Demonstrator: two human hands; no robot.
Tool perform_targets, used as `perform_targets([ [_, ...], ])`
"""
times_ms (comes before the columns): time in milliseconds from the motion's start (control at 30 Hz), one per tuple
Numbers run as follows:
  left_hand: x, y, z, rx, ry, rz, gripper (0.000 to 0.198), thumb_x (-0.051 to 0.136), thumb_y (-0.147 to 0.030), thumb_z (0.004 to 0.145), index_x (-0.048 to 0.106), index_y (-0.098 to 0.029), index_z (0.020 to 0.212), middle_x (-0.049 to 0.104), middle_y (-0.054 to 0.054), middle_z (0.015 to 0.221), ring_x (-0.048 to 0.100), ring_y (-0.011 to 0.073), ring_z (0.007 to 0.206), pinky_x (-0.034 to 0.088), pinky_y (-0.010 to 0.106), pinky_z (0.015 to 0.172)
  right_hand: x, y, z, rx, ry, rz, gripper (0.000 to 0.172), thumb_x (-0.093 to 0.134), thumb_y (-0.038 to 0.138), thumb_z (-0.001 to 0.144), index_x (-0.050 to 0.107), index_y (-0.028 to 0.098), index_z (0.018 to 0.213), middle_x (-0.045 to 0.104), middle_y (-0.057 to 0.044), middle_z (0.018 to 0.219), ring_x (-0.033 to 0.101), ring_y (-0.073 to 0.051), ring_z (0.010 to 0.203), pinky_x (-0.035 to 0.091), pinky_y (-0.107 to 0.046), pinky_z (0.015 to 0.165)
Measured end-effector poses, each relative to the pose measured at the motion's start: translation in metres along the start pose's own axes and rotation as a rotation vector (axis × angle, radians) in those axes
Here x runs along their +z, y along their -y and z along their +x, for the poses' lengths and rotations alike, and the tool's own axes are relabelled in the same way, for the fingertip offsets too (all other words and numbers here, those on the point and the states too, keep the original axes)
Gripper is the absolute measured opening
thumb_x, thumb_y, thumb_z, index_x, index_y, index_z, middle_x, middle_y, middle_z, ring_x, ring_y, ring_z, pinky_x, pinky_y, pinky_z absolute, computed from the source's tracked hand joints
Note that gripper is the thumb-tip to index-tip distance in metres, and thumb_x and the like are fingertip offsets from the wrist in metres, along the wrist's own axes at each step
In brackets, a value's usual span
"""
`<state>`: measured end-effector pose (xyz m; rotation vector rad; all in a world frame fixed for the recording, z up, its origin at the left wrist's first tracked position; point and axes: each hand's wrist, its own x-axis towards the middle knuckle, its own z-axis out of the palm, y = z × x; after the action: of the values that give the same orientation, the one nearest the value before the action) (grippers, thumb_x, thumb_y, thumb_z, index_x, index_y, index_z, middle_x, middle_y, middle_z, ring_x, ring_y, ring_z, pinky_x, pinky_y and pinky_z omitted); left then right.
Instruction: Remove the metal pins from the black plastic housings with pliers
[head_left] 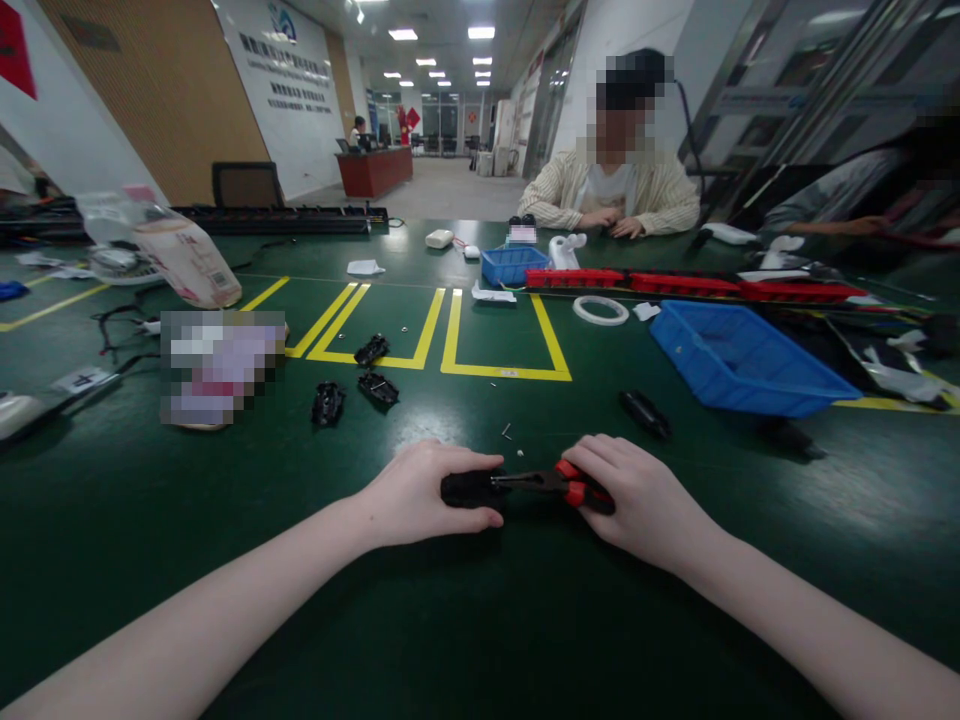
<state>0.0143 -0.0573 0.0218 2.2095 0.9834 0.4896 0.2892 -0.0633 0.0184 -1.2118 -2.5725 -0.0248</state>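
My left hand (420,490) holds a black part (472,490) just above or on the table (480,620), in front of me; contact with the surface cannot be determined. The fingers of this hand are clamped on the part, with the thumb along its near side and the index finger along its far side. My right hand (645,500) is closed around the red handles of the pliers (534,482), whose jaws point left and reach the right end of the black part at a small bright metal piece. Whether the jaws grip that piece, I cannot tell. Small metal pins (507,431) lie just beyond the part, with a pale fragment (520,453) nearer to the pliers. Three open black shells (328,402) rest to the far left of my work, beside the yellow tape lines (367,357). A black elongated piece (645,413) lies beyond my right hand, near the blue tray (750,365).
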Motion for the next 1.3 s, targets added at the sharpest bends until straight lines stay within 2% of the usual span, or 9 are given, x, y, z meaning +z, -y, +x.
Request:
perform_targets([
  [200,-0.001,-0.001,0.001,0.000,0.012,-0.151,0.055,0.072,-0.047,0.079,0.063,-0.020,0.126,0.071,0.007,0.113,0.065,0.0221,0.097,0.049,0.033,0.083,-0.001,0.001,0.000,-0.022,-0.022,-0.034,0.030,0.061,0.012,0.067,0.060,0.018,0.096,0.066,-0.008,0.092,0.060,-0.022,0.080,0.051,-0.037,0.070],
  [400,-0.001,-0.001,0.002,0.005,0.068,-0.325,0.048,0.071,-0.042,0.081,0.064,-0.020,0.124,0.072,0.005,0.103,0.065,0.0172,0.080,0.048,0.027,0.069,-0.003,0.001,-0.002,-0.058,-0.091,-0.046,0.031,0.058,0.011,0.068,0.059,0.016,0.098,0.066,-0.010,0.095,0.060,-0.023,0.083,0.052,-0.038,0.072],
  [500,-0.001,-0.002,0.002,-0.002,0.076,-0.359,0.047,0.071,-0.040,0.082,0.064,-0.020,0.124,0.071,0.005,0.104,0.065,0.0170,0.082,0.049,0.027,0.070,-0.003,0.002,-0.002,-0.043,-0.093,-0.012,0.031,0.058,0.012,0.069,0.059,0.017,0.099,0.066,-0.009,0.096,0.061,-0.023,0.084,0.052,-0.038,0.073],
  [767,-0.005,-0.010,-0.003,0.031,-0.004,-0.238,0.049,0.072,-0.040,0.081,0.064,-0.017,0.124,0.072,0.007,0.108,0.066,0.0191,0.088,0.050,0.029,0.077,0.004,-0.001,-0.003,-0.002,-0.050,0.105,0.028,0.057,0.013,0.071,0.058,0.021,0.098,0.066,-0.006,0.094,0.061,-0.020,0.081,0.052,-0.035,0.071],
  [1033,0.002,0.003,0.002,0.063,-0.081,-0.062,0.050,0.070,-0.049,0.081,0.064,-0.024,0.123,0.072,0.005,0.112,0.067,0.0214,0.095,0.046,0.035,0.088,-0.001,0.006,-0.001,0.068,-0.013,0.097,0.024,0.059,0.015,0.071,0.059,0.021,0.094,0.066,-0.006,0.092,0.062,-0.021,0.080,0.052,-0.035,0.070],
  [1133,0.001,0.003,0.002,0.061,-0.081,-0.061,0.046,0.068,-0.048,0.082,0.065,-0.025,0.122,0.072,0.004,0.110,0.066,0.0206,0.092,0.045,0.034,0.086,0.000,0.006,-0.002,0.088,0.009,0.111,0.024,0.060,0.016,0.072,0.059,0.021,0.096,0.066,-0.007,0.094,0.063,-0.022,0.083,0.053,-0.036,0.071],
  [1300,-0.003,0.000,0.002,0.046,-0.054,-0.113,0.040,0.067,-0.045,0.084,0.068,-0.024,0.118,0.073,0.005,0.104,0.064,0.0210,0.091,0.045,0.032,0.081,0.002,0.005,-0.004,0.052,-0.034,0.087,0.037,0.060,0.015,0.070,0.058,0.020,0.106,0.066,-0.009,0.100,0.064,-0.024,0.089,0.054,-0.039,0.078],
])
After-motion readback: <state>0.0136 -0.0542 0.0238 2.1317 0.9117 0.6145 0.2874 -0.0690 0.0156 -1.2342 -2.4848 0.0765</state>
